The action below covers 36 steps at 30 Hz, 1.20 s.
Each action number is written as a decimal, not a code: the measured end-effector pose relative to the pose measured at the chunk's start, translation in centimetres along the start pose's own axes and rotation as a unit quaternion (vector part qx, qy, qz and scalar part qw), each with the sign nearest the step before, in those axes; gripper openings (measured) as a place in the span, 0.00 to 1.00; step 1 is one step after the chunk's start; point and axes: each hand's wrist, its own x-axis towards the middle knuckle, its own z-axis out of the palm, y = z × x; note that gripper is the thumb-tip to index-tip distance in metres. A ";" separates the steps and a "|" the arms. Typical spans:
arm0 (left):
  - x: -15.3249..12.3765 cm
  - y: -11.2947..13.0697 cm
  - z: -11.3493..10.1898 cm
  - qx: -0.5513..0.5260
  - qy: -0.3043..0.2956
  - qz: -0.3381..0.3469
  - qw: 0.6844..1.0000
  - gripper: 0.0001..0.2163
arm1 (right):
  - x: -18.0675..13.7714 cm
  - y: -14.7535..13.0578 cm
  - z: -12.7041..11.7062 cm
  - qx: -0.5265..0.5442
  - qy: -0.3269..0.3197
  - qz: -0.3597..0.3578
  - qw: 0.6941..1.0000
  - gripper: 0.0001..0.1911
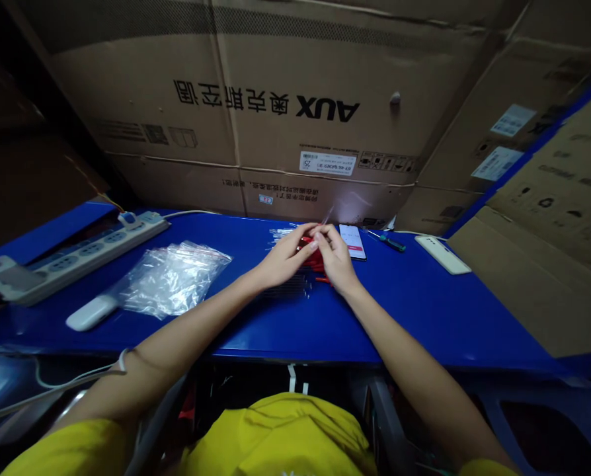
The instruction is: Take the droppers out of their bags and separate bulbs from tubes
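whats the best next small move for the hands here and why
Probably ease the right hand slightly aside, without a wide sweep: its fingertips meet those of the left hand by the red pieces, hiding whatever is between them, and thin rods lie close by on the blue table, where they could be knocked.

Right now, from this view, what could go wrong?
Thin loose pieces lie beside the left grip; a careless sweep might scatter them.
The phone lies close to the right grip; an outward nudge could shove it.
A white cable loops at the left forearm; it could snag.
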 end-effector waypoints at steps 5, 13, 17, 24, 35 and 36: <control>-0.2 -0.1 0.2 -0.002 -0.014 -0.022 1.000 0.19 | -0.1 0.2 0.3 -0.026 -0.018 -0.005 1.000 0.21; -0.3 -1.1 -1.1 0.177 -0.055 0.002 0.983 0.18 | -0.6 -0.7 -1.6 -0.214 0.091 -0.063 0.971 0.38; -0.6 -1.2 -1.7 0.294 -0.082 0.000 0.952 0.18 | -0.5 -1.9 -3.6 -0.341 -0.019 -0.171 0.924 0.29; -1.0 -0.5 -1.5 0.355 -0.182 0.016 0.917 0.19 | -1.6 -0.6 -4.2 -0.500 -0.178 -0.285 0.798 0.16; -0.5 -0.3 -2.4 0.298 -0.259 0.038 0.918 0.19 | -1.1 0.0 -4.9 -0.511 -0.201 -0.345 0.761 0.12; -0.5 -0.5 -2.5 0.290 -0.261 0.042 0.920 0.18 | -1.0 0.0 -4.9 -0.512 -0.201 -0.348 0.759 0.12</control>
